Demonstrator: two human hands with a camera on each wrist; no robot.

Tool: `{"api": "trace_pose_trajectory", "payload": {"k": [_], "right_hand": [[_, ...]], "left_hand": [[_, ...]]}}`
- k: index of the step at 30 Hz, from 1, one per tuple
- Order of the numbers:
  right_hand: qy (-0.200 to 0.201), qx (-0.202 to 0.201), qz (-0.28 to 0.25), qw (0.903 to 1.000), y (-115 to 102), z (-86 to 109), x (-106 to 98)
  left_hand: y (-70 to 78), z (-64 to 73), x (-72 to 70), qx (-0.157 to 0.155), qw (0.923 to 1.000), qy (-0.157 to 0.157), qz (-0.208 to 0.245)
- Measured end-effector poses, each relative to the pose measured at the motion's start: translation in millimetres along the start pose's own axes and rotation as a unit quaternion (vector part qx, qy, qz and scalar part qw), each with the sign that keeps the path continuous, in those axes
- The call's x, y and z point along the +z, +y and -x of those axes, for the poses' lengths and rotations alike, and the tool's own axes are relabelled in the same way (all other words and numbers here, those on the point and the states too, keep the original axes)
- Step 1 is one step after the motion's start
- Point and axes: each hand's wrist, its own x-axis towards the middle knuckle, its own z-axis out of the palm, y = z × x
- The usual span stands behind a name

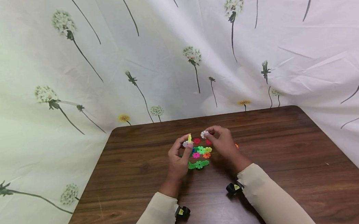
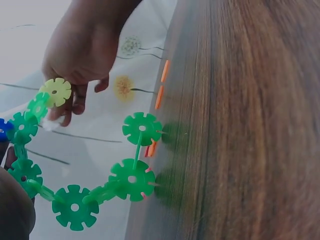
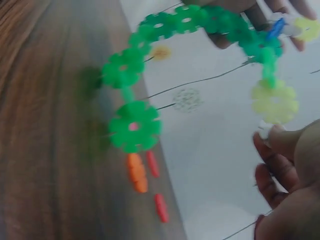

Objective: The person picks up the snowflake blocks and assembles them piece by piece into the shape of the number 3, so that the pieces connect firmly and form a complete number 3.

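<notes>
Pinching a white disc (image 1: 204, 134) with the right fingers (image 1: 216, 129) — left fingers (image 1: 176, 145) round a mostly green chain (image 2: 75, 217)

Plain cream sleeves are worn on both arms: the left sleeve (image 1: 158, 216) is seen at the bottom of the head view, left of centre, the right sleeve (image 1: 272, 197) at lower right. The left hand (image 1: 179, 156) and right hand (image 1: 225, 142) are left bare. Beside the cuffs, a black left device (image 1: 185, 213) and right device (image 1: 231, 189) are worn, each marked with a small yellow label (image 1: 236, 187).
</notes>
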Motion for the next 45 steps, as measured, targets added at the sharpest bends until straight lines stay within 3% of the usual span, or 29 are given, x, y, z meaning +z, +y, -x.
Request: {"api": "trace_pose_trajectory", "payload": {"k": [5, 11, 22, 30, 45], "right_hand": [[-0.042, 0.014, -0.011, 0.9990, -15.2, -1.3, -8.7], [-0.051, 0.026, -0.041, 0.9975, -33.4, -1.4, -16.0], [-0.042, -0.029, -0.078, 0.9957, -60.6, 5.5, -17.9], [-0.039, -0.057, -0.077, 0.9946, -77.1, 13.1, -16.3], [-0.044, -0.087, -0.059, 0.9935, -79.5, 16.6, -9.2]], "left_hand": [[0.2, 0.1, 0.5, 0.008, 1.0000, -0.001, 0.005], [0.8, -0.1, 1.1, 0.013, 0.9999, 0.000, 0.010], [1.0, 0.1, 1.5, 0.018, 0.9998, -0.001, 0.012], [1.5, 0.1, 1.8, 0.019, 0.9997, -0.004, 0.012], [0.5, -0.2, 2.9, 0.029, 0.9995, -0.003, 0.009]]}}
